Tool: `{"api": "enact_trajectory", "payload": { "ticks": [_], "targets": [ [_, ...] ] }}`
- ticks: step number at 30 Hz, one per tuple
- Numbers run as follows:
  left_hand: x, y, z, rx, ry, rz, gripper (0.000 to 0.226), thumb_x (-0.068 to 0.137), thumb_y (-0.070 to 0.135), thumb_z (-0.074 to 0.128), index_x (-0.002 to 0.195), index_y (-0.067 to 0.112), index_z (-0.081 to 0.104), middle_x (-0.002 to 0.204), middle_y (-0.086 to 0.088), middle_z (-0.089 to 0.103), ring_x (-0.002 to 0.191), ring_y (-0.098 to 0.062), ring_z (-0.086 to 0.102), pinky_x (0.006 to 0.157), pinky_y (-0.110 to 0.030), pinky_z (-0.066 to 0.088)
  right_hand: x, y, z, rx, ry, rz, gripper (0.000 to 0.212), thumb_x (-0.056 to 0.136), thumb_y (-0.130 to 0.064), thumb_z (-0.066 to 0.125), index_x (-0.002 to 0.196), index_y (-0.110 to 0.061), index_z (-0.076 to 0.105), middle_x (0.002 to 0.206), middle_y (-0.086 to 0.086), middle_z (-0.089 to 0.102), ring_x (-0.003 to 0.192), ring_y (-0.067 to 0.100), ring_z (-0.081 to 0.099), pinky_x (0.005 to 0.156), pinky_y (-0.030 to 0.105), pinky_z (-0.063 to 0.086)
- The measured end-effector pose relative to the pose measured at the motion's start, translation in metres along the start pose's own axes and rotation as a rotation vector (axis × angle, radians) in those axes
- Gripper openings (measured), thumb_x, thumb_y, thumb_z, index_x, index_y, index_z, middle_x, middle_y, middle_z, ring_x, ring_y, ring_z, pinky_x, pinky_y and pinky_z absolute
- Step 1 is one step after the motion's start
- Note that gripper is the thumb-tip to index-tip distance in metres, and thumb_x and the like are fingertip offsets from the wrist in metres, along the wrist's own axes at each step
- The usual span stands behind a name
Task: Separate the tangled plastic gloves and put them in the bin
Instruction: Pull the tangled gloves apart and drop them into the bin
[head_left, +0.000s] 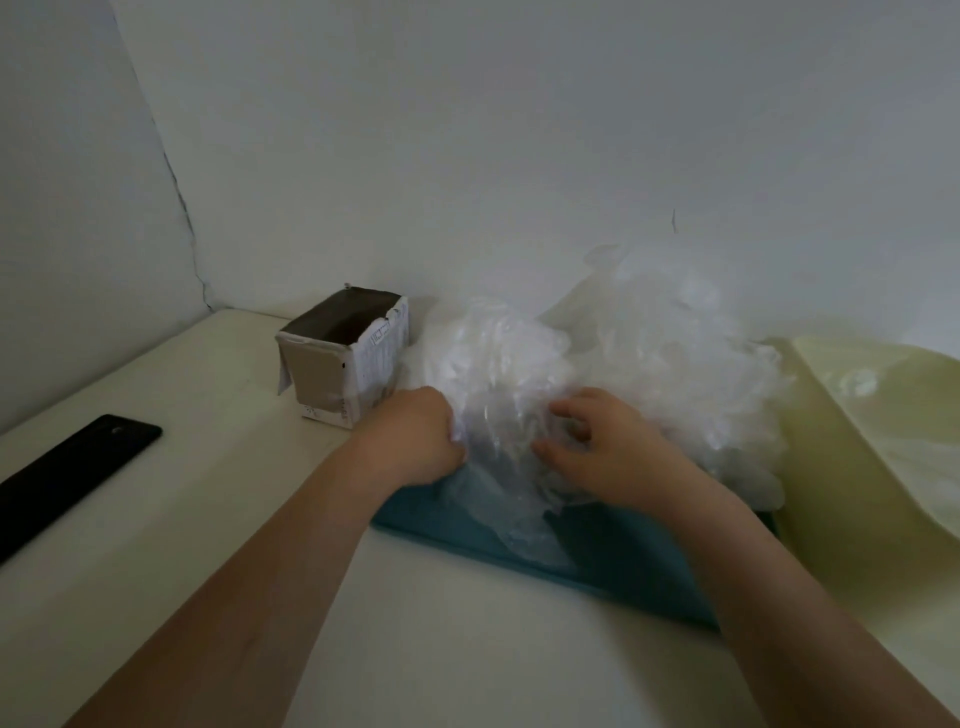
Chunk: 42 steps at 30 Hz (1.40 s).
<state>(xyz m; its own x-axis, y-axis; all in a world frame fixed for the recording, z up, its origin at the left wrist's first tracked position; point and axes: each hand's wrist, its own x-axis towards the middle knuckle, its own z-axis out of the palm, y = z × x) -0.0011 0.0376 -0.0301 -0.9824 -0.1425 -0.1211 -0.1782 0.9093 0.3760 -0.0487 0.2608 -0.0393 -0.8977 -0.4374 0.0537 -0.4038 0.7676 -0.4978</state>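
Far out to the left of the left hand (410, 436), a flat black slab (72, 467) lies on the desk (208, 519). Just beyond that hand's knuckles stands the bin (340, 358), an open-topped cardboard box, and nothing shows inside it from here. Now the left hand: forearm stretched forward, fingers curled into the near left edge of the gloves (623, 353). That's a grip. The heap sits between and beyond both hands, piled high on a teal mat (623, 561). Featherlight stuff, I'd say: thin, slippery, clingy film. Better to pinch a single cuff or finger at the fringe than grab a fistful. The right hand (608, 447) lies on the heap's near face, fingers bent, thumb reaching toward the left hand. Whether it has any film pinched, I can't tell. Off to its right, a yellowish bag (857, 415).
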Motion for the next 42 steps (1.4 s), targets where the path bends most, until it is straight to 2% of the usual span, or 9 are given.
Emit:
{"api": "enact_trajectory", "payload": {
  "ticks": [8, 13, 18, 21, 26, 28, 32, 37, 42],
  "targets": [
    [-0.026, 0.014, -0.051, -0.216, 0.233, 0.196, 0.017, 0.082, 0.021, 0.073, 0.071, 0.024, 0.061, 0.072, 0.007, 0.064, 0.069, -0.009, 0.061, 0.064, -0.026, 0.045, -0.021, -0.034, -0.029, -0.128, 0.254, -0.121, 0.048, 0.09, -0.06, 0.065, 0.133, -0.038, 0.064, 0.149, -0.017, 0.051, 0.107, 0.008, 0.065, 0.095, 0.035, 0.056],
    [-0.044, 0.021, -0.064, -0.479, 0.101, 0.4, 0.03, 0.087, 0.006, 0.069, 0.104, 0.031, 0.065, 0.08, 0.007, 0.074, 0.068, -0.005, 0.064, 0.069, -0.03, 0.055, -0.032, -0.045, -0.039, 0.245, 0.253, -0.208, 0.088, 0.067, -0.066, 0.082, 0.146, -0.043, 0.05, 0.149, -0.025, 0.048, 0.138, -0.001, 0.044, 0.115, 0.028, 0.037],
    [-0.048, 0.028, -0.053, -0.69, -0.02, 0.546, 0.033, 0.093, -0.003, 0.069, 0.116, 0.021, 0.07, 0.08, -0.003, 0.068, 0.074, -0.017, 0.064, 0.076, -0.038, 0.057, -0.029, -0.043, -0.038, 0.787, 0.104, -0.241, 0.029, 0.078, -0.023, 0.088, 0.105, -0.018, 0.08, 0.09, 0.012, 0.079, 0.084, 0.029, 0.074, 0.084, 0.059, 0.06],
    [-0.043, 0.029, -0.051, -0.704, 0.094, 0.471, 0.031, 0.095, 0.004, 0.071, 0.117, 0.027, 0.069, 0.091, -0.004, 0.072, 0.074, -0.02, 0.072, 0.076, -0.038, 0.063, -0.029, -0.041, -0.036, 0.76, 0.217, -0.121, 0.007, 0.087, -0.025, 0.081, 0.09, -0.019, 0.081, 0.069, 0.022, 0.069, 0.053, 0.037, 0.06, 0.049, 0.043, 0.053],
    [-0.031, 0.008, -0.058, -0.701, 0.177, 0.306, 0.022, 0.095, 0.009, 0.073, 0.108, 0.027, 0.073, 0.091, -0.001, 0.074, 0.067, -0.016, 0.072, 0.064, -0.027, 0.059, -0.022, -0.03, -0.035, 0.708, 0.306, -0.033, 0.019, 0.09, -0.036, 0.078, 0.083, -0.018, 0.079, 0.076, 0.026, 0.065, 0.057, 0.025, 0.052, 0.054, 0.031, 0.05],
    [-0.025, -0.005, -0.057, -0.383, 0.141, 0.155, 0.002, 0.096, 0.025, 0.074, 0.095, 0.027, 0.073, 0.085, 0.002, 0.074, 0.063, -0.011, 0.072, 0.059, -0.024, 0.056, -0.022, -0.029, -0.033, 0.687, 0.272, -0.021, 0.025, 0.09, -0.038, 0.078, 0.083, -0.015, 0.079, 0.072, 0.028, 0.06, 0.06, 0.022, 0.048, 0.057, 0.033, 0.052],
    [-0.017, -0.017, -0.032, 0.095, -0.151, -0.092, 0.037, 0.087, 0.052, 0.079, 0.078, 0.018, 0.064, 0.075, -0.003, 0.069, 0.063, -0.016, 0.067, 0.055, -0.029, 0.055, -0.023, -0.032, -0.026, 0.629, 0.192, -0.015, 0.021, 0.092, -0.037, 0.077, 0.088, -0.017, 0.081, 0.075, 0.026, 0.066, 0.052, 0.026, 0.049, 0.055, 0.04, 0.053],
    [-0.007, -0.017, -0.011, 0.07, -0.1, 0.0, 0.034, 0.084, 0.037, 0.081, 0.068, 0.013, 0.062, 0.067, -0.003, 0.061, 0.063, -0.018, 0.058, 0.059, -0.029, 0.048, -0.023, -0.028, -0.022, 0.508, -0.074, -0.137, 0.016, 0.096, -0.027, 0.072, 0.09, -0.014, 0.08, 0.063, 0.002, 0.066, 0.055, 0.008, 0.057, 0.058, 0.024, 0.049],
    [-0.009, -0.015, -0.019, 0.057, -0.102, 0.08, 0.029, 0.09, 0.02, 0.069, 0.065, 0.018, 0.054, 0.07, 0.004, 0.056, 0.068, -0.014, 0.054, 0.063, -0.027, 0.043, -0.021, -0.027, -0.023, 0.363, -0.134, -0.277, 0.005, 0.092, -0.026, 0.077, 0.093, -0.025, 0.082, 0.107, -0.009, 0.075, 0.103, 0.004, 0.069, 0.099, 0.036, 0.054]
  ]
}}
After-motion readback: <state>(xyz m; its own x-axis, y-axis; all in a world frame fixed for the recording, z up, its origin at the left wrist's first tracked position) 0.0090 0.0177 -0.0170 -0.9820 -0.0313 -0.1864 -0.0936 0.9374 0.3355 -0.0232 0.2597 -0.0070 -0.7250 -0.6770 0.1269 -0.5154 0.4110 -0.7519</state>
